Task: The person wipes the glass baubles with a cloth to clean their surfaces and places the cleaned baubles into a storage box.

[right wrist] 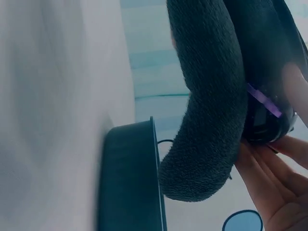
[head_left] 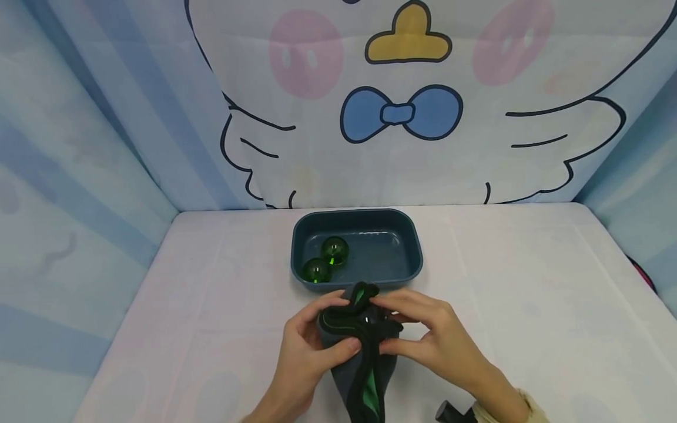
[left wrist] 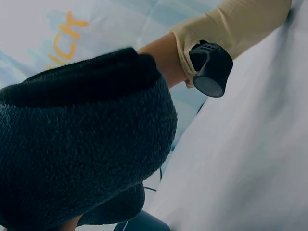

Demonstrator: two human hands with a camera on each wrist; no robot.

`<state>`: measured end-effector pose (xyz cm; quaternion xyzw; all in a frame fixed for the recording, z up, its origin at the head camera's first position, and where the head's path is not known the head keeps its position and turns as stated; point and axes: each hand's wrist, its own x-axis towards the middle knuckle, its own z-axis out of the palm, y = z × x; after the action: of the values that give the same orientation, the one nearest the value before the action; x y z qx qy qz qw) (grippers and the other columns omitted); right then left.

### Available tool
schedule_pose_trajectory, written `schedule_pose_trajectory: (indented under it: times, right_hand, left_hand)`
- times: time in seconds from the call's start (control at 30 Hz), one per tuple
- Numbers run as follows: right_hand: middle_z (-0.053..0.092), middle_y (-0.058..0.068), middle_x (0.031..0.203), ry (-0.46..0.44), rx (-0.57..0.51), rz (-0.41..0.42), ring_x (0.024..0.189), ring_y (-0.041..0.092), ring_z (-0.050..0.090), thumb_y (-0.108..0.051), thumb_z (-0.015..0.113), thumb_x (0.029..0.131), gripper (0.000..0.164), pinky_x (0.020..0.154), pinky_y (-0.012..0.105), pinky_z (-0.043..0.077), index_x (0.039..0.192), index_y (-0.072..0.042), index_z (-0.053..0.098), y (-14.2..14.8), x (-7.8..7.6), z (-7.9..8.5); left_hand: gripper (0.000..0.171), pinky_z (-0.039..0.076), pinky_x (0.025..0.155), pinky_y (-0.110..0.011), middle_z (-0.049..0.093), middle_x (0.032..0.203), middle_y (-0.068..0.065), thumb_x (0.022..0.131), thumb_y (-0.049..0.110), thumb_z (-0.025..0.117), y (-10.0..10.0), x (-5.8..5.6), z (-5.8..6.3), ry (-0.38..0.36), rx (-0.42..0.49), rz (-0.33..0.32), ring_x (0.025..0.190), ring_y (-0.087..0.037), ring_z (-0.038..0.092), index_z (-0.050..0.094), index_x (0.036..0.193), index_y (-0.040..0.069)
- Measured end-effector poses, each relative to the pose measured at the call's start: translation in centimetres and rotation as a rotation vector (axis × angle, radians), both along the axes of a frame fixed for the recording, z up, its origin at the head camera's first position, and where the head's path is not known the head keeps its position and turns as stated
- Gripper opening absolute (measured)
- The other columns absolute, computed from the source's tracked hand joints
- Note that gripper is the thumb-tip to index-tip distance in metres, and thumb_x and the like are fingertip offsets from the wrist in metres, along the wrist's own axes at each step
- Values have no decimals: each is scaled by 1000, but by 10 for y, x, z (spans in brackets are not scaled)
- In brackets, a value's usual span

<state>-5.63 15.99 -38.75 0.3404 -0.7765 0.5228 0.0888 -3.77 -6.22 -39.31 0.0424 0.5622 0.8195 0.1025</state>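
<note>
Near the front of the table, both hands hold a dark grey fuzzy cloth pouch (head_left: 338,341) with black edging and some green showing inside. The left hand (head_left: 307,346) grips its left side, thumb on the front. On the other side, the right hand (head_left: 433,329) pinches the edge of its opening between thumb and fingers. A dark, shiny rounded thing (head_left: 372,317) shows in the opening; the right wrist view has it close to the right fingers, its kind unclear. Beyond the hands, two green glass balls (head_left: 335,251) lie in a dark blue-green tray (head_left: 381,258). The pouch hides most left fingers in the left wrist view.
The tray stands at the table's back middle, just behind the hands. A white cloth covers the table (head_left: 529,294). A printed curtain (head_left: 402,164) closes the back, and blue striped curtains hang at both sides. A black device (head_left: 452,411) sits at the right wrist.
</note>
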Motion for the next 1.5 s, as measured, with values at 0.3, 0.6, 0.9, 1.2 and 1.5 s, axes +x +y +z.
schedule_pose_trajectory:
  times: [0.3, 0.6, 0.9, 1.2, 1.5]
  right_hand:
    - [62, 8, 128, 131, 30, 24, 119, 16, 60, -7, 85, 74, 59, 96, 20, 51, 129, -8, 65, -2, 1, 2]
    - [64, 11, 120, 15, -34, 47, 112, 12, 64, 0, 83, 73, 60, 87, 27, 58, 130, -3, 62, -2, 1, 4]
    - [65, 9, 124, 13, -25, -27, 114, 12, 63, -2, 84, 74, 60, 89, 24, 56, 131, -7, 63, -7, 3, 2]
    - [62, 14, 127, 223, -48, 55, 121, 19, 59, -17, 78, 84, 45, 97, 21, 51, 126, -3, 66, -7, -1, 0]
    - [66, 6, 118, -80, -69, -49, 109, 11, 65, -1, 85, 72, 57, 81, 30, 60, 126, -8, 66, -6, 4, 0]
  left_hand:
    - [50, 53, 98, -33, 53, 138, -16, 77, -2, 80, 1, -1, 2, 0, -1, 35, 124, -26, 57, 60, 124, -1]
    - [49, 51, 101, -33, 52, 138, -17, 76, -2, 81, -1, 1, 2, 87, -7, 21, 127, -29, 55, 61, 121, -3]
    - [50, 51, 101, -33, 51, 140, -16, 76, -4, 80, -2, -1, 2, 77, -22, 37, 128, -27, 54, 61, 122, -2]
    - [50, 53, 98, -32, 54, 137, -16, 77, -3, 80, 0, -1, 3, 14, -10, 53, 124, -26, 56, 60, 122, -3]
    - [49, 50, 103, -31, 52, 139, -16, 75, -5, 79, 0, 0, 1, 55, -28, 43, 128, -28, 54, 61, 121, -2]
